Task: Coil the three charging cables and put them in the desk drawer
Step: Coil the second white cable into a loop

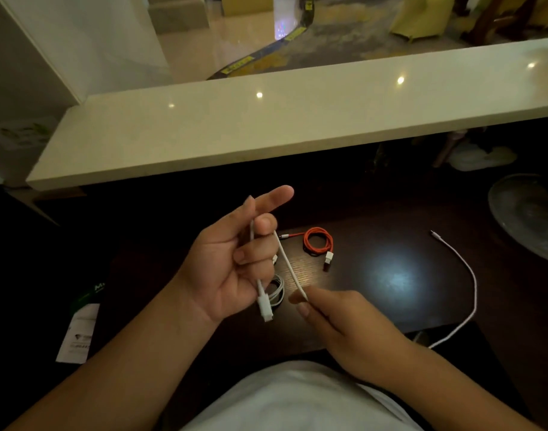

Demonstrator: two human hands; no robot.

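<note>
Dim dark table [375, 244] before you: the orange cable [318, 242] and a white coiled cable [277, 290] lie finished. Your left hand [235, 262] grips the last white cable [472, 284] near its plug, your right hand [338, 315] pinches it further along; coiling and the drawer remain.

L hand [232, 262] & R hand [338, 318] pinch white cable [290, 265] over dark desk [391, 244]; orange cable [318, 242] coiled nearby.

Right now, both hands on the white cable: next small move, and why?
Probably the right hand sweeps its pinched stretch of the white cable around the left hand for another loop: the plug end hangs from the left fingers, and the cable's far end trails uncoiled across the dark desk.
</note>
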